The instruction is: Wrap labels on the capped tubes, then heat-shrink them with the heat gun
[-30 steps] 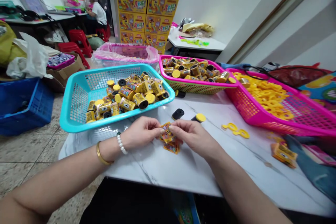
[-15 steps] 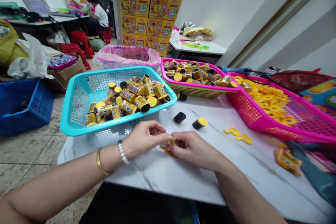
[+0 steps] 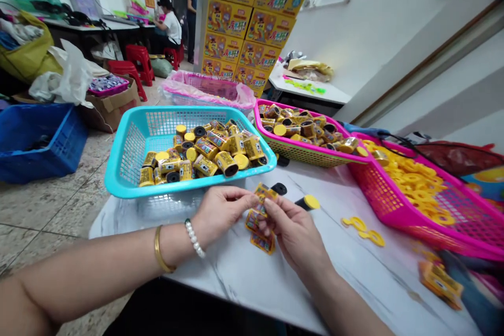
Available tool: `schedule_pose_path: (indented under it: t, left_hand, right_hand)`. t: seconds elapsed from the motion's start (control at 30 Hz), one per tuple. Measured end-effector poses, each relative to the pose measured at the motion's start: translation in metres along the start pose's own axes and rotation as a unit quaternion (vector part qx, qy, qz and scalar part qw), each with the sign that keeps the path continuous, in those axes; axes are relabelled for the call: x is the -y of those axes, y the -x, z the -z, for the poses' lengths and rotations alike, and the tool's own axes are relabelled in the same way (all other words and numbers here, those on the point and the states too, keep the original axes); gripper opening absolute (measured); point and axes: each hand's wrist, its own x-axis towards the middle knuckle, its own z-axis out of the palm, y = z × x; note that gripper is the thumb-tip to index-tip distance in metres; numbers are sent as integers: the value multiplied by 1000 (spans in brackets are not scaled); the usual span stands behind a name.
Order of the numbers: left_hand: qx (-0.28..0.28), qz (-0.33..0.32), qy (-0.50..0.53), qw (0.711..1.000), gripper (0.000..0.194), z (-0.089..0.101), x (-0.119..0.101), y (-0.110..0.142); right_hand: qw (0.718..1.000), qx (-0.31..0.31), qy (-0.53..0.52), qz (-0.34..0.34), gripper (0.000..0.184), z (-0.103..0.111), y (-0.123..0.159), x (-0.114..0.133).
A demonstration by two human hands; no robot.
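Note:
My left hand point(image 3: 222, 212) and my right hand point(image 3: 291, 231) meet over the white marble table point(image 3: 366, 283), both pinching a strip of yellow-orange stickers point(image 3: 260, 218) that hangs between them. Just beyond the fingers lie a black reel point(image 3: 279, 188) and a black reel with a yellow cap point(image 3: 308, 202). The teal basket point(image 3: 129, 152) behind my left hand holds several labelled yellow reels point(image 3: 205, 155). My left wrist wears a pearl bracelet and a gold bangle.
A pink basket point(image 3: 299, 149) of reels and a larger pink basket point(image 3: 394, 205) of yellow rings stand at right. Two loose yellow rings point(image 3: 364, 228) and a sticker stack point(image 3: 441, 283) lie on the table. A blue crate point(image 3: 35, 142), stacked yellow cartons point(image 3: 248, 26) and a seated person point(image 3: 169, 23) are behind.
The sticker strip has been pulled longer and now hangs between my fingers. The camera has tilted up and shifted, so the hands sit slightly further right.

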Motion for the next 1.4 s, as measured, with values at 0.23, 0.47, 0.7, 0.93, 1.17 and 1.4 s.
schedule_pose_path:
  t: [0.23,0.47,0.7,0.93,1.17,1.4]
  left_hand:
    - [-19,-52,-1,998,49,1,-3,8]
    - [-25,-73,-8,997,51,1,-5,13]
    - [-24,-75,-16,997,43,2,-5,12]
    - [-12,-66,7,998,42,1,-6,12]
    - [-11,-81,-18,996,39,1,-10,15]
    - [55,37,34,997,37,3,-7,10]
  right_hand:
    - [997,-68,31,28,44,2,0,-7]
    - [991,-64,109,53,49,-1,6,0]
    - [983,-59,146,96,52,-2,9,5]
    - [982,-63,151,95,58,0,10,4]
    - [965,-60,211,142,57,1,9,3]
    - [885,5,342,317,41,2,9,-2]
